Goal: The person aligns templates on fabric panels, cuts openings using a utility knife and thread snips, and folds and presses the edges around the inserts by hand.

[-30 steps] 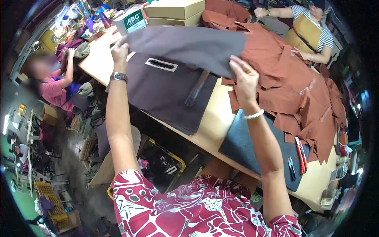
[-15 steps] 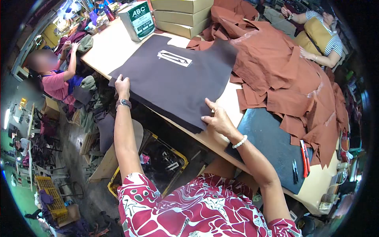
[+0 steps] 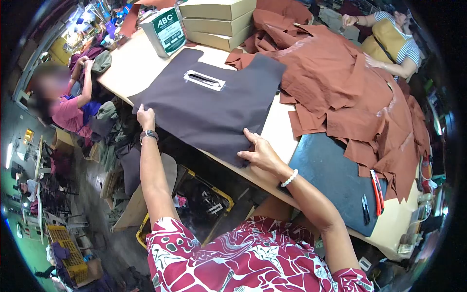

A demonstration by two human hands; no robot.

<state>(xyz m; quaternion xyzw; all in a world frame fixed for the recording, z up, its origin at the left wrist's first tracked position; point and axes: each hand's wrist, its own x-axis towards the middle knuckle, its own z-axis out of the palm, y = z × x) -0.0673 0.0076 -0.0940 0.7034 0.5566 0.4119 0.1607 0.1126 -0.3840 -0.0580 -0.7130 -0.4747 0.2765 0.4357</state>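
Observation:
A dark, purplish-grey cut piece of fabric (image 3: 214,114) lies over the near part of the table. On it sits a white strip (image 3: 206,81) with a long dark slot along its middle. My left hand (image 3: 146,118) has its fingers closed on the fabric's near left corner. At the near right corner, my right hand (image 3: 265,155) rests with thumb and index finger stretched apart, touching the fabric; its other fingers are partly hidden.
Boxes (image 3: 216,27) and an ABC tin (image 3: 165,34) stand at the back. Rust-brown fabric (image 3: 335,82) heaps on the right. A dark mat (image 3: 321,175) bears a red cutter (image 3: 377,192) and snips (image 3: 365,209). People work at left (image 3: 73,114) and right (image 3: 411,51).
The dark fabric has shifted slightly left and toward me, both hands moving with it. Its near edge lies flatter, and the white strip's dark marking now looks straighter. The view has tilted a little.

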